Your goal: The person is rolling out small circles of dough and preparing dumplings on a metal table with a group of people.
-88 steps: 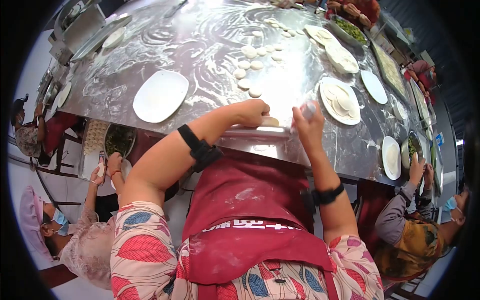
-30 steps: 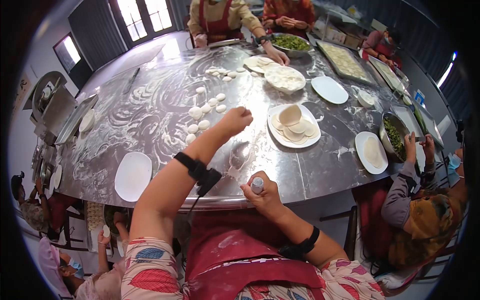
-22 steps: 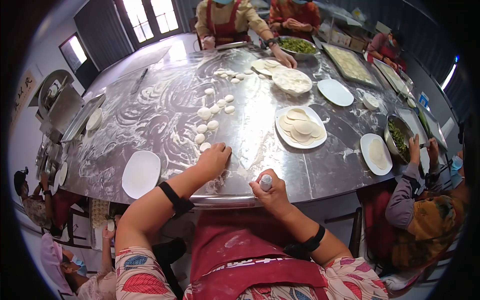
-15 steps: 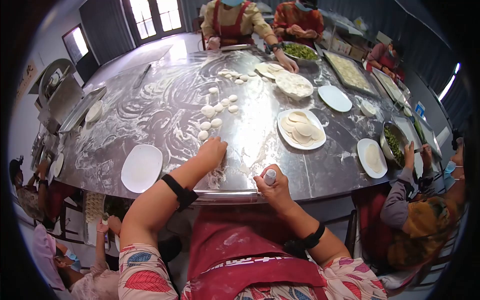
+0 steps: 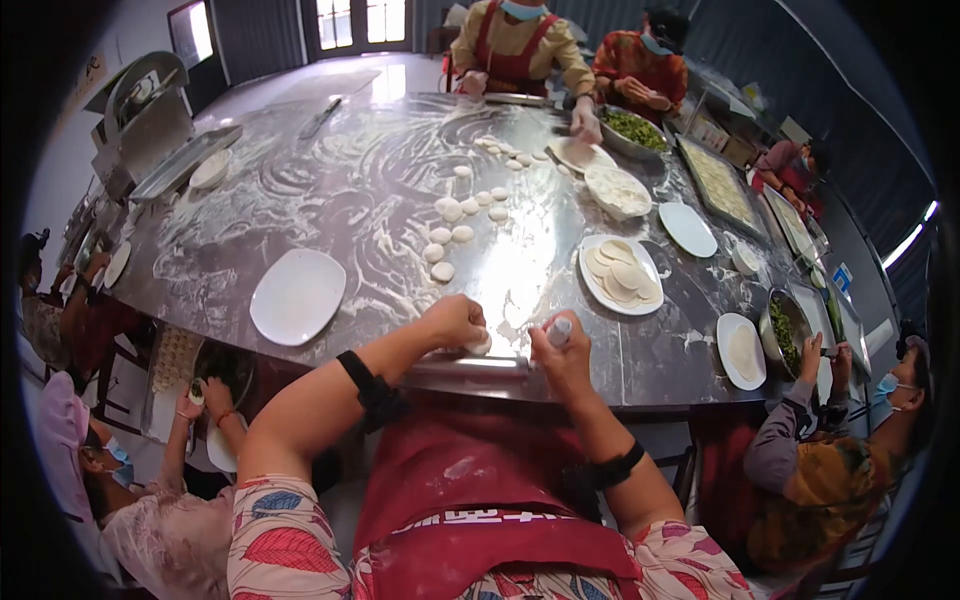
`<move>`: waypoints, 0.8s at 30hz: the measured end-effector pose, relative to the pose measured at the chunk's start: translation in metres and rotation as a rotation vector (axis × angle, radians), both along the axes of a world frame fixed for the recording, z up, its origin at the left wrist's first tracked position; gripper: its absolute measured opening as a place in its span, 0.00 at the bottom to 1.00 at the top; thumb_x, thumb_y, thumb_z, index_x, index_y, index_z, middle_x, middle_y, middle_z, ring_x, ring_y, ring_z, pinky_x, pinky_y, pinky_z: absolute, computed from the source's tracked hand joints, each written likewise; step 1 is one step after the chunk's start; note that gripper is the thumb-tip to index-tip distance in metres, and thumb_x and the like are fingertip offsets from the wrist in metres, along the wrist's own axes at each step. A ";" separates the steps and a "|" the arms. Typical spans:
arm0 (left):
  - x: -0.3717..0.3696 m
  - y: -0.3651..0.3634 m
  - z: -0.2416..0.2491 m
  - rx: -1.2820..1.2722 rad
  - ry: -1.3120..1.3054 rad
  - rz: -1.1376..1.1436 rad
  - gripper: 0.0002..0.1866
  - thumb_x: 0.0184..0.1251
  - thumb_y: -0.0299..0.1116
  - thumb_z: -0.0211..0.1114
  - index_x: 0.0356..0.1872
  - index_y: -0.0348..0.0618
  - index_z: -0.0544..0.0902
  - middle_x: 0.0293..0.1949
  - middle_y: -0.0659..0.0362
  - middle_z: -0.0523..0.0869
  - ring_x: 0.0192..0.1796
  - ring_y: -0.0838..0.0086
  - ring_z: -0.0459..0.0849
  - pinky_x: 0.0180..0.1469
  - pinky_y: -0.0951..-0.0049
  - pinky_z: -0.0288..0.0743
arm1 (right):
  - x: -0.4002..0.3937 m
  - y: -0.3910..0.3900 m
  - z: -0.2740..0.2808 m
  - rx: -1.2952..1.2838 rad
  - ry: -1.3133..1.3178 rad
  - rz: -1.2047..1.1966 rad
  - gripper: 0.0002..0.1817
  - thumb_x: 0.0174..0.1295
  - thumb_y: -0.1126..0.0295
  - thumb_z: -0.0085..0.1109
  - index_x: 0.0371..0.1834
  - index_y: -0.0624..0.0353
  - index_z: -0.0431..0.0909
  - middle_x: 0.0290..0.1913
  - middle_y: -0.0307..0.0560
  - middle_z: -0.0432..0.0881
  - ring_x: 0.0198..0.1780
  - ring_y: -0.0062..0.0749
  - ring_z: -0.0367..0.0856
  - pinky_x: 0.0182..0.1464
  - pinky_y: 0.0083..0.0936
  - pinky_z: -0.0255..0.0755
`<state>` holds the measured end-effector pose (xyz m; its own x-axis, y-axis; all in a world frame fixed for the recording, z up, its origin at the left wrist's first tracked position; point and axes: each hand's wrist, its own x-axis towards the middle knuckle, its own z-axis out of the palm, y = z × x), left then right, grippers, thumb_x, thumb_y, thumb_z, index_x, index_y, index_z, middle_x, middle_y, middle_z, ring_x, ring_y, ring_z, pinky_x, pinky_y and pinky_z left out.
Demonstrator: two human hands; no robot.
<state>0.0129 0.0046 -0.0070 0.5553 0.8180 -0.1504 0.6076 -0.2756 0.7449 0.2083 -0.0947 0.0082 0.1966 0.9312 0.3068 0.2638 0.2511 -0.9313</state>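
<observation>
White dough (image 5: pixel 480 343): one small piece at the table's near edge, at the left hand's fingertips.
Left hand (image 5: pixel 457 322): fingers curled together, clamped on the dough's edge.
Right hand (image 5: pixel 567 352): fingers wrapped round the pin, just beside the dough.
Pin (image 5: pixel 560 329): pale, its rounded end showing above the fist; the rest is mostly hidden.
Table (image 5: pixel 215 285): metal, streaked with flour.
Balls (image 5: pixel 441 237): a loose row of flattened dough lumps beyond the left hand, some touching.
Wrappers (image 5: pixel 622 272): thin rounds overlapping on a white plate (image 5: pixel 632 308), beyond the right hand and to its right.
Left plate (image 5: pixel 298 297): white, near the table's edge, left of the left hand.
Flour bowl (image 5: pixel 617 190): white, beyond the wrappers.
Far co-worker: one hand (image 5: pixel 586 123) above a plate of rounds, near a bowl of greens (image 5: pixel 634 130).
Right co-worker: both hands beside another bowl of greens (image 5: pixel 784 328).
Left co-worker: hands (image 5: pixel 208 400) close together near a tray of small dough pieces.
Apron (image 5: pixel 470 520): dark red, dusted with flour, below both hands.
</observation>
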 end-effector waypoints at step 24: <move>-0.002 -0.019 0.011 0.017 0.068 0.136 0.07 0.50 0.29 0.64 0.31 0.40 0.85 0.28 0.50 0.85 0.33 0.63 0.85 0.38 0.67 0.76 | -0.003 0.022 0.001 -0.002 0.008 -0.002 0.09 0.57 0.76 0.59 0.28 0.60 0.66 0.19 0.39 0.74 0.18 0.19 0.73 0.20 0.18 0.67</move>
<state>0.0110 -0.0142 0.0040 0.4280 0.8876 -0.1700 0.6894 -0.1991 0.6965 0.2052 -0.0728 0.0090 0.2015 0.9315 0.3029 0.2565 0.2483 -0.9341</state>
